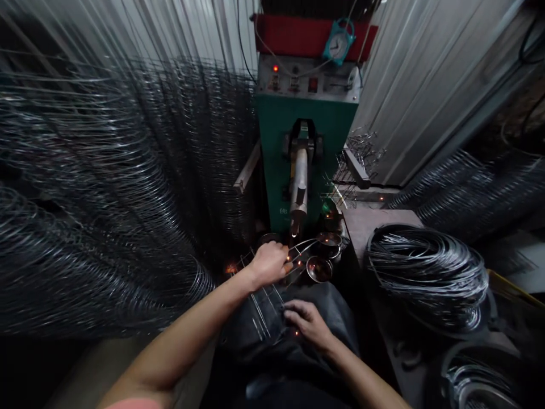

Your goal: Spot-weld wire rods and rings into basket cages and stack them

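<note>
In the head view my left hand (pixel 269 264) is closed round a bent wire frame (pixel 271 295), just in front of the electrode tip (pixel 294 227) of a green spot welder (pixel 272 136). Orange sparks scatter around that hand. Curved wire sticks out to its right, and straight rods run down toward my lap. Lower and to the right, my right hand (pixel 310 324) has its fingers curled at the frame's lower right side. Its fingertips meet a thin rod there. Dark cloth (pixel 336 307) covers my lap beneath the wires.
Tall stacks of wire rings (pixel 128 170) crowd the left side. At the right, a coil of wire hoops (pixel 426 272) lies on a bench (pixel 357 224). Small metal bowls (pixel 319 268) stand below the electrode. A blue clock (pixel 339 42) hangs on the welder's top.
</note>
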Action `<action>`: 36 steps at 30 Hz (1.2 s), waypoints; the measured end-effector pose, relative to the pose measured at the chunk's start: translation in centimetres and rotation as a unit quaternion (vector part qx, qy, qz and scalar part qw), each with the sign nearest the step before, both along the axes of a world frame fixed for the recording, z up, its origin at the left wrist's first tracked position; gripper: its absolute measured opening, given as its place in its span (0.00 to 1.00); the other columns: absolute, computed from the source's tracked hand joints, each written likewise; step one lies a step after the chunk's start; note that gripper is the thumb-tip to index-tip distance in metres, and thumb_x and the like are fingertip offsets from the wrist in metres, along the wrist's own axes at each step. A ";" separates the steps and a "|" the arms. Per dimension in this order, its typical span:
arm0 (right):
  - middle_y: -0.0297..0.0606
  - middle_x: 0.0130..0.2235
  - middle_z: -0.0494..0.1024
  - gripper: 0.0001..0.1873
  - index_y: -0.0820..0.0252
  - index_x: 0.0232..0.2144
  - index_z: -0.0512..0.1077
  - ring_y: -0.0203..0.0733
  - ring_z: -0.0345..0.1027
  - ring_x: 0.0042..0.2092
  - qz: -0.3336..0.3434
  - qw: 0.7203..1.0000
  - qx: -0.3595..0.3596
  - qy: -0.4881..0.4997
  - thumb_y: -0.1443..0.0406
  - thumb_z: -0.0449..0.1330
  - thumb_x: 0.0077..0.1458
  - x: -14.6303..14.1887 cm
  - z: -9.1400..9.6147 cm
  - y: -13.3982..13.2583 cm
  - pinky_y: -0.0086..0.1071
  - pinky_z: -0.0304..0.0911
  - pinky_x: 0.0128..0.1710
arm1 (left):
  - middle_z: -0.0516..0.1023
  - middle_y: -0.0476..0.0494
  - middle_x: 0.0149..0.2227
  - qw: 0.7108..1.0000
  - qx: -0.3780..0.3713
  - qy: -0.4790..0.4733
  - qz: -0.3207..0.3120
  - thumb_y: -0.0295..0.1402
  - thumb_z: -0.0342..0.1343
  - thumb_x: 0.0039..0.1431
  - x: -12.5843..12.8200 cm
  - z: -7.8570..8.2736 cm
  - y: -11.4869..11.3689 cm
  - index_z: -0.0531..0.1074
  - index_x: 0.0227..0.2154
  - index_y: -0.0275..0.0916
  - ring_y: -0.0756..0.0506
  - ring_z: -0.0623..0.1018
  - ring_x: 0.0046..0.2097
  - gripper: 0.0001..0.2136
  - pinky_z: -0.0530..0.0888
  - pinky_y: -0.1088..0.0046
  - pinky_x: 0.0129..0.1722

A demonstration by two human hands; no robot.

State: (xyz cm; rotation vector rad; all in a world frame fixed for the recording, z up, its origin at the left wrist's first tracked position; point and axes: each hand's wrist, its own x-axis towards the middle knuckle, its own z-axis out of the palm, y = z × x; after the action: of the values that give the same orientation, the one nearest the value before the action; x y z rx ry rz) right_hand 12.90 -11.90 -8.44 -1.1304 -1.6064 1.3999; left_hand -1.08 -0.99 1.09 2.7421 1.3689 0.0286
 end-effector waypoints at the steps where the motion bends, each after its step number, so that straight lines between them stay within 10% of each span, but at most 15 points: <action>1: 0.38 0.32 0.75 0.17 0.59 0.34 0.74 0.39 0.67 0.33 0.022 1.000 0.018 -0.009 0.53 0.55 0.53 0.3 0.2 -1.0 0.30 0.61 0.35 | 0.74 0.35 0.35 1.000 0.004 -0.005 -0.020 0.39 0.49 0.56 -0.5 0.2 -0.9 0.71 0.36 0.32 0.39 0.72 0.39 0.14 0.69 0.63 0.37; 4: 0.39 0.32 0.76 0.15 0.59 0.32 0.75 0.40 0.68 0.35 -0.005 0.999 0.025 -0.035 0.55 0.55 0.54 3.3 0.3 -3.5 0.31 0.61 0.37 | 0.74 0.35 0.36 0.996 0.040 -0.048 -0.063 0.38 0.46 0.58 -2.6 0.9 -3.1 0.69 0.41 0.31 0.40 0.72 0.39 0.16 0.70 0.63 0.38; 10: 0.32 0.28 0.70 0.22 0.56 0.43 0.70 0.35 0.61 0.28 -0.340 0.938 -0.064 0.016 0.52 0.59 0.48 12.3 -0.7 -4.1 0.28 0.59 0.29 | 0.73 0.37 0.43 0.969 0.065 -0.209 -0.111 0.39 0.46 0.60 -6.8 4.0 -5.0 0.65 0.48 0.34 0.44 0.72 0.43 0.18 0.71 0.66 0.43; 13: 0.35 0.33 0.71 0.26 0.55 0.49 0.67 0.34 0.61 0.29 -0.261 0.964 -0.043 0.038 0.53 0.60 0.48 13.5 0.7 -3.1 0.29 0.60 0.32 | 0.73 0.39 0.44 0.966 0.023 -0.239 -0.095 0.41 0.46 0.59 -7.5 5.7 -5.4 0.66 0.48 0.36 0.44 0.73 0.45 0.18 0.70 0.68 0.45; 18: 0.39 0.35 0.72 0.15 0.59 0.32 0.75 0.37 0.64 0.32 -0.134 0.991 0.011 -0.015 0.54 0.60 0.48 11.7 3.2 -3.9 0.32 0.62 0.35 | 0.74 0.43 0.45 0.951 -0.117 -0.283 -0.036 0.44 0.48 0.56 -8.7 6.9 -5.2 0.69 0.46 0.40 0.44 0.72 0.47 0.19 0.68 0.69 0.48; 25: 0.36 0.27 0.72 0.16 0.59 0.29 0.73 0.39 0.65 0.29 -0.144 0.988 0.056 -0.009 0.52 0.57 0.51 7.0 4.0 -6.9 0.32 0.62 0.33 | 0.74 0.41 0.48 0.926 -0.118 -0.352 0.070 0.44 0.49 0.54 -9.7 4.7 -6.1 0.64 0.52 0.36 0.43 0.72 0.49 0.25 0.68 0.64 0.50; 31: 0.34 0.24 0.69 0.16 0.59 0.28 0.72 0.36 0.63 0.27 -0.108 0.991 0.073 -0.025 0.53 0.54 0.53 2.1 5.1 -6.6 0.29 0.60 0.29 | 0.77 0.43 0.44 0.917 -0.210 -0.338 0.007 0.42 0.48 0.57 -6.1 0.4 -13.7 0.68 0.50 0.38 0.45 0.75 0.45 0.20 0.71 0.70 0.46; 36: 0.34 0.24 0.71 0.17 0.59 0.32 0.73 0.37 0.64 0.26 -0.133 0.990 0.043 -0.005 0.53 0.54 0.53 0.4 5.5 -5.5 0.30 0.62 0.28 | 0.77 0.44 0.43 0.898 -0.199 -0.392 0.003 0.38 0.47 0.59 -3.8 -3.0 -14.3 0.71 0.44 0.41 0.46 0.74 0.45 0.14 0.70 0.69 0.47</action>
State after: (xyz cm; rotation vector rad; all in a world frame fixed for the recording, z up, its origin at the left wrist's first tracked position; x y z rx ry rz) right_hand 13.32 -17.44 -2.98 -1.2512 -1.4478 1.1435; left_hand -4.90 -15.32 -1.92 2.0120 0.9950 0.6872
